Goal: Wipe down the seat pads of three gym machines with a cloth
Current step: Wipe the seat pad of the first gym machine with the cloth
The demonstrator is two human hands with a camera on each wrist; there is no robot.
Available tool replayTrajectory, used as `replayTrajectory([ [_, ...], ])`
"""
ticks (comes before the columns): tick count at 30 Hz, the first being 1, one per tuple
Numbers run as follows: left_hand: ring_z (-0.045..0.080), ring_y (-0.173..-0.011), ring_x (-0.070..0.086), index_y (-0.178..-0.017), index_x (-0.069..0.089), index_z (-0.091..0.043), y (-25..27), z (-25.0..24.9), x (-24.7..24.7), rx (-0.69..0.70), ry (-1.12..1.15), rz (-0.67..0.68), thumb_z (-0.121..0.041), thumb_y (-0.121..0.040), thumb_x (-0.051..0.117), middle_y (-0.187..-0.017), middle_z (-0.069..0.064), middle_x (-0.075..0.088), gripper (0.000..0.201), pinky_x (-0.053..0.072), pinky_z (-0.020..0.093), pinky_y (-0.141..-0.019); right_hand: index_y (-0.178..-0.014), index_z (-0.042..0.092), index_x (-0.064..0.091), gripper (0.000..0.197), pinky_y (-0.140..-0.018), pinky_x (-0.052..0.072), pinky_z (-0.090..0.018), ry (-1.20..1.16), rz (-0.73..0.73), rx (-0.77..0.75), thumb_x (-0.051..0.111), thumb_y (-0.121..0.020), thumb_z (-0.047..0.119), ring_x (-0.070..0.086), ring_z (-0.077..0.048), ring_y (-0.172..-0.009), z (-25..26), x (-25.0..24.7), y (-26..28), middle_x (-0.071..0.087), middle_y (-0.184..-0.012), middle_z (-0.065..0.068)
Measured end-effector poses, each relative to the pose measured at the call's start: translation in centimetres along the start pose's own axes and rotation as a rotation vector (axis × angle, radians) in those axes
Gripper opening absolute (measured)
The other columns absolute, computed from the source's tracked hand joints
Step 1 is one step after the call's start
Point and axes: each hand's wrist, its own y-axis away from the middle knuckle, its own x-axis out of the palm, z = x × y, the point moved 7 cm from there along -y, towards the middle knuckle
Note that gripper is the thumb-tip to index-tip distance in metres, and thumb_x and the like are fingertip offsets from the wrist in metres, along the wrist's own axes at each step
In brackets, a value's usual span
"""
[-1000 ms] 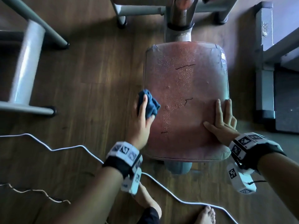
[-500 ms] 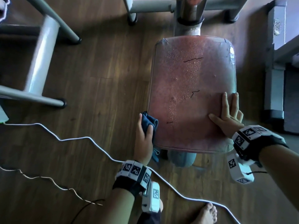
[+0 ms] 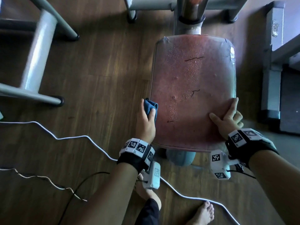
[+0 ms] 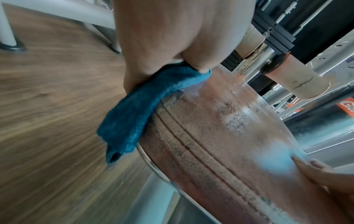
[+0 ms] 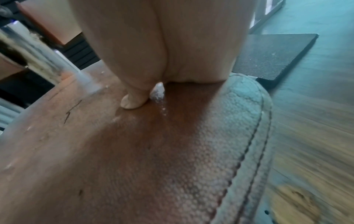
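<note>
A worn reddish seat pad (image 3: 193, 88) with water droplets and small cracks fills the middle of the head view. My left hand (image 3: 146, 120) grips a folded blue cloth (image 3: 151, 108) against the pad's left edge. In the left wrist view the cloth (image 4: 134, 112) drapes over the stitched side of the pad (image 4: 210, 136). My right hand (image 3: 227, 120) holds the pad's right edge, thumb (image 5: 134, 101) on top, index finger straight along the rim and the other fingers curled over the side.
A metal post (image 3: 190, 18) rises behind the seat. Grey machine frames (image 3: 37, 51) stand at the left and another frame (image 3: 272, 78) with a black mat (image 3: 290, 101) at the right. A white cable (image 3: 73, 137) and thinner wires cross the wooden floor. My bare feet (image 3: 204, 213) are below.
My left hand drew the cloth off the pad's top down to its near left corner, then back up along the left edge. My right hand shifted from flat on the pad to clasping its right edge.
</note>
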Motion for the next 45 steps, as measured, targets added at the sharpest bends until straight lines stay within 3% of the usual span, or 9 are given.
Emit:
replayTrajectory([
  [8, 0.007, -0.140, 0.027, -0.150, 0.027, -0.013, 0.7, 0.6, -0.4, 0.000, -0.152, -0.023, -0.031, -0.099, 0.048, -0.152, -0.003, 0.033, 0.058, 0.004, 0.004, -0.106, -0.145, 0.050, -0.016, 0.102, -0.116, 0.014, -0.046, -0.034, 0.014, 0.071, 0.058, -0.078, 0.066, 0.021, -0.038, -0.135, 0.5, 0.0, 0.2, 0.010, -0.154, -0.005],
  [13, 0.020, -0.140, 0.028, -0.151, 0.020, -0.004, -6.4, -3.8, 1.9, -0.082, -0.002, 0.062, -0.022, -0.102, 0.043, -0.151, 0.008, 0.031, 0.057, 0.003, -0.008, -0.092, -0.148, 0.042, -0.014, 0.104, -0.113, 0.016, -0.046, -0.055, -0.045, 0.009, 0.065, -0.081, 0.053, 0.023, -0.040, -0.131, 0.9, 0.0, 0.6, 0.013, -0.151, -0.012],
  [18, 0.025, -0.144, 0.025, -0.154, 0.011, -0.017, -13.4, -6.0, 3.5, -0.049, -0.047, 0.108, -0.037, -0.099, 0.044, -0.158, 0.008, 0.021, 0.068, 0.017, 0.037, -0.119, -0.146, 0.046, -0.015, 0.105, -0.112, 0.016, -0.048, -0.074, -0.013, 0.027, 0.067, -0.081, 0.050, 0.019, -0.039, -0.133, 0.9, 0.1, 0.5, 0.009, -0.153, -0.008],
  [22, 0.019, -0.144, 0.019, -0.154, 0.005, -0.015, -9.9, -5.2, 2.8, -0.045, -0.091, 0.119, -0.025, -0.102, 0.042, -0.160, 0.006, 0.013, 0.065, 0.002, 0.003, -0.098, -0.145, 0.048, -0.017, 0.106, -0.113, 0.015, -0.052, -0.069, 0.015, 0.039, 0.067, -0.080, 0.052, 0.017, -0.038, -0.134, 0.9, 0.1, 0.5, 0.005, -0.153, -0.005],
  [29, 0.025, -0.146, 0.020, -0.154, 0.005, -0.016, -13.2, -5.1, 3.4, -0.024, -0.239, 0.116, -0.040, -0.099, 0.043, -0.160, 0.008, 0.016, 0.071, 0.015, 0.041, -0.120, -0.139, 0.053, -0.025, 0.107, -0.113, 0.015, -0.056, -0.039, 0.087, 0.072, 0.063, -0.078, 0.060, 0.014, -0.035, -0.137, 1.0, 0.0, 0.6, 0.000, -0.153, 0.003],
  [36, 0.021, -0.147, 0.014, -0.153, 0.006, -0.009, -9.5, -5.7, 2.5, 0.100, -0.332, 0.070, -0.033, -0.099, 0.046, -0.160, 0.009, 0.011, 0.071, -0.009, 0.005, -0.102, -0.132, 0.059, -0.030, 0.108, -0.113, 0.017, -0.058, -0.032, 0.113, 0.093, 0.062, -0.076, 0.065, 0.014, -0.032, -0.138, 1.2, -0.1, 0.9, -0.004, -0.151, 0.011],
  [39, 0.029, -0.145, 0.022, -0.154, 0.002, -0.014, -13.0, -5.8, 3.6, 0.060, -0.316, 0.110, -0.048, -0.096, 0.043, -0.159, 0.014, 0.016, 0.079, 0.006, 0.031, -0.120, -0.133, 0.058, -0.030, 0.108, -0.112, 0.018, -0.057, -0.019, 0.108, 0.096, 0.061, -0.076, 0.066, 0.014, -0.032, -0.138, 1.1, -0.3, 0.9, -0.004, -0.152, 0.011],
  [41, 0.036, -0.139, 0.031, -0.154, -0.003, -0.021, -16.0, -7.2, 4.7, 0.086, -0.291, 0.144, -0.057, -0.090, 0.038, -0.157, 0.017, 0.021, 0.084, 0.025, 0.050, -0.115, -0.132, 0.059, -0.031, 0.108, -0.111, 0.018, -0.057, -0.020, 0.105, 0.090, 0.061, -0.076, 0.066, 0.013, -0.031, -0.138, 1.2, -0.2, 0.9, -0.004, -0.152, 0.011],
  [45, 0.041, -0.144, 0.018, -0.154, -0.001, -0.023, -19.7, -11.8, 6.2, 0.307, -0.516, 0.114, -0.051, -0.096, 0.033, -0.161, 0.013, 0.001, 0.073, 0.026, 0.056, -0.113, -0.132, 0.060, -0.031, 0.108, -0.110, 0.020, -0.058, -0.015, 0.087, 0.083, 0.062, -0.075, 0.066, 0.013, -0.032, -0.138, 1.2, -0.2, 0.9, -0.005, -0.153, 0.010],
])
